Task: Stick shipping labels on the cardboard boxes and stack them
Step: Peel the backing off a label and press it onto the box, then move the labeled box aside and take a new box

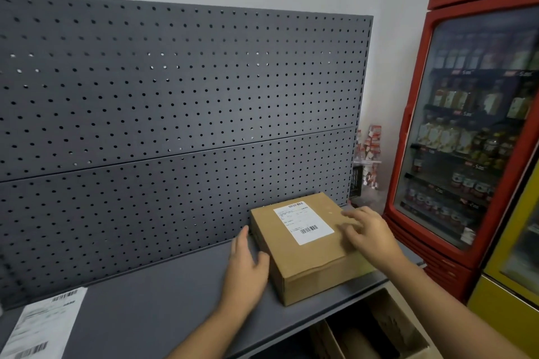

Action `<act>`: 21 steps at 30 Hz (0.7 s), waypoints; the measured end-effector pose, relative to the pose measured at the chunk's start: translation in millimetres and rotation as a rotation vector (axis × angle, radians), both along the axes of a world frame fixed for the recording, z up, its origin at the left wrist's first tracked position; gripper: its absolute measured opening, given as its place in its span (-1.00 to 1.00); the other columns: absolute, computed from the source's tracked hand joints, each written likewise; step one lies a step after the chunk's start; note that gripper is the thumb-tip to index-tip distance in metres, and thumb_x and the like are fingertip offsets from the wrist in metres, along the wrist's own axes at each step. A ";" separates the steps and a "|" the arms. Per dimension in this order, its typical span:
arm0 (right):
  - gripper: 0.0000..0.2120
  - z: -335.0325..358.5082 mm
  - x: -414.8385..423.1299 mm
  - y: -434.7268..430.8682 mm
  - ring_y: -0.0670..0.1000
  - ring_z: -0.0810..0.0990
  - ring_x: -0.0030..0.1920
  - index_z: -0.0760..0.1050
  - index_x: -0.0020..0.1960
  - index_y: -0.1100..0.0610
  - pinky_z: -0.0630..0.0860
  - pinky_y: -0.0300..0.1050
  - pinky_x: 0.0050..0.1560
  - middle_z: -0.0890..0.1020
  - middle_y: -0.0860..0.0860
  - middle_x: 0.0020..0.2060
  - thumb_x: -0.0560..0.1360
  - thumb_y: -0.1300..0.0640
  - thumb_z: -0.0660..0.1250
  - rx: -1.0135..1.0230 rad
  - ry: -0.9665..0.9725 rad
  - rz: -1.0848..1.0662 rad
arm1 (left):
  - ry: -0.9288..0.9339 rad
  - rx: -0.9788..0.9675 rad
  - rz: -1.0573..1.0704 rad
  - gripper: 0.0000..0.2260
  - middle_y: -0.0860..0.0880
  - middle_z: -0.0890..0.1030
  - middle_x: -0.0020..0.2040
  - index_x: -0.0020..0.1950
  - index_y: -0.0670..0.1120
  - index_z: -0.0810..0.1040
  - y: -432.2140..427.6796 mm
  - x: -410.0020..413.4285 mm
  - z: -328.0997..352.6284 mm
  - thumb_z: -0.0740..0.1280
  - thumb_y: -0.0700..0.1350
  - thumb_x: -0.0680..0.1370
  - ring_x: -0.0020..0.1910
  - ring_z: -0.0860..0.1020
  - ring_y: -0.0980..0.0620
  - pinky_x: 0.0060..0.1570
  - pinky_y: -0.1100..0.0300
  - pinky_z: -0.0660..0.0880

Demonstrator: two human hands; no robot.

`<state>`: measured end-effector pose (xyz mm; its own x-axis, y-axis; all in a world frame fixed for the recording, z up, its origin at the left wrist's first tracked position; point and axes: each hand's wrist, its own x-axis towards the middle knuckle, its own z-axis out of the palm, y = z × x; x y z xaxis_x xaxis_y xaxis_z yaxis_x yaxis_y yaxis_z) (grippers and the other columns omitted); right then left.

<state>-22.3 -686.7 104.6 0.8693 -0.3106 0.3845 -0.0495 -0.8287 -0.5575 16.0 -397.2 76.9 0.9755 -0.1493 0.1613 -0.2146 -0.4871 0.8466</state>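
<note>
A flat brown cardboard box (309, 259) lies on the grey shelf (163, 300) near its right end, against the pegboard. A white shipping label (303, 221) with barcodes is stuck on its top. My left hand (246, 262) lies flat against the box's left side, fingers straight. My right hand (369, 230) rests with spread fingers on the right part of the box top, beside the label. A strip of loose shipping labels (43, 326) lies at the shelf's front left.
A dark grey pegboard (175, 114) backs the shelf. Below the shelf's front edge stands an open cardboard carton (379, 332) with brown items inside. A red drinks fridge (472, 131) stands to the right, a yellow cabinet (513, 285) beside it.
</note>
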 end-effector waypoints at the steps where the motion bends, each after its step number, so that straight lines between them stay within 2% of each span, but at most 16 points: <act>1: -0.69 3.1 -1.8 7.0 -0.01 0.50 0.25 0.59 0.31 0.06 0.48 -0.02 0.27 0.57 -0.07 0.15 0.58 0.10 0.36 -0.027 0.008 0.018 | -0.056 0.066 -0.017 -0.41 0.05 0.26 0.60 0.65 -0.01 0.15 9.7 -1.3 3.1 0.27 -0.10 0.64 0.50 0.38 -0.05 0.41 0.11 0.35; 3: -0.65 7.9 -4.3 24.5 -0.05 0.45 0.29 0.55 0.37 0.03 0.44 -0.07 0.26 0.54 -0.11 0.20 0.59 0.07 0.33 -0.059 0.011 0.074 | -0.177 0.198 -0.046 -0.43 0.10 0.32 0.53 0.61 0.00 0.22 29.6 -4.1 9.2 0.28 -0.11 0.61 0.46 0.40 -0.01 0.40 0.15 0.36; 5: -0.61 11.6 -6.3 46.7 -0.08 0.43 0.31 0.49 0.42 0.00 0.41 -0.12 0.28 0.52 -0.13 0.25 0.60 0.02 0.31 -0.107 0.011 0.147 | -0.269 0.333 -0.071 -0.44 0.13 0.35 0.47 0.59 0.02 0.27 50.0 -8.3 15.8 0.28 -0.09 0.58 0.47 0.33 0.08 0.43 0.21 0.28; 8: -0.57 14.5 -4.5 81.3 -0.05 0.43 0.30 0.45 0.46 0.00 0.37 -0.14 0.31 0.51 -0.12 0.27 0.61 -0.02 0.29 -0.152 0.011 0.236 | -0.328 0.471 -0.062 -0.48 0.17 0.35 0.41 0.56 0.08 0.27 82.6 -16.2 25.7 0.25 -0.02 0.58 0.44 0.30 0.13 0.41 0.21 0.31; 13: -0.48 13.2 8.4 140.0 0.01 0.46 0.31 0.46 0.47 -0.02 0.45 -0.03 0.31 0.52 -0.09 0.28 0.54 -0.13 0.21 -0.193 0.011 0.321 | -0.345 0.550 0.006 -0.53 0.19 0.36 0.37 0.51 0.08 0.30 139.1 -26.2 31.8 0.23 0.04 0.60 0.39 0.32 0.15 0.38 0.23 0.34; 17: -0.43 17.1 20.2 195.9 -0.02 0.46 0.31 0.45 0.48 -0.01 0.39 -0.16 0.28 0.53 -0.10 0.28 0.52 -0.17 0.16 -0.205 0.006 0.398 | -0.341 0.594 0.088 -0.55 0.19 0.38 0.35 0.49 0.08 0.34 190.6 -35.4 37.1 0.23 0.04 0.59 0.35 0.35 0.15 0.34 0.23 0.35; 21: -0.42 20.0 34.8 257.7 -0.01 0.46 0.31 0.41 0.51 0.00 0.44 -0.10 0.30 0.51 -0.11 0.29 0.54 -0.17 0.17 -0.195 -0.007 0.498 | -0.347 0.616 0.221 -0.55 0.18 0.43 0.34 0.46 0.07 0.39 252.4 -46.2 46.2 0.24 0.02 0.56 0.34 0.39 0.14 0.32 0.25 0.36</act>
<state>12.5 -429.0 124.6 0.8903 0.2167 0.4004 0.3794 -0.8393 -0.3894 -30.2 -144.9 123.1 0.9013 -0.1184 0.4167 -0.2621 -0.9149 0.3070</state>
